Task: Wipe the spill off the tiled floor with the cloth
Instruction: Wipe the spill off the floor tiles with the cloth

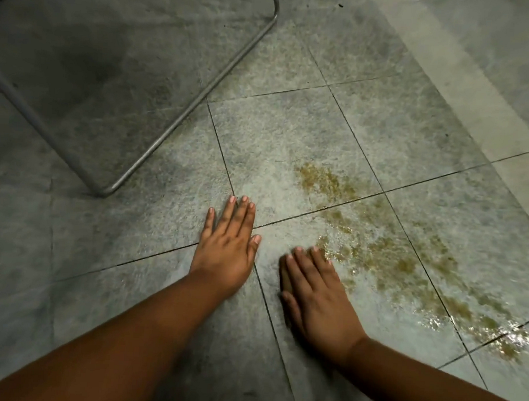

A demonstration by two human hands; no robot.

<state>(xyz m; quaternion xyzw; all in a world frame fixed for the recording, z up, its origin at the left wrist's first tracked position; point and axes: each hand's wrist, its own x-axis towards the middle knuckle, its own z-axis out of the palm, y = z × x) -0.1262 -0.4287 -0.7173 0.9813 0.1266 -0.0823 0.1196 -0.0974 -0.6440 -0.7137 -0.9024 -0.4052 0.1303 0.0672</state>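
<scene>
A yellow-brown wet spill (386,252) spreads across the grey tiled floor (291,134), running from the centre tile down to the lower right, where it glistens. My right hand (316,298) presses flat on a small brownish cloth (285,279) at the spill's near-left edge. Only a sliver of the cloth shows beside the index finger; the rest is hidden under the palm. My left hand (227,244) lies flat on dry tile just to the left, fingers together, holding nothing.
A bent metal tube frame (181,119), likely a chair base, rests on the floor at the upper left, its corner close to my left hand. A lighter strip of floor (465,88) runs diagonally at the upper right.
</scene>
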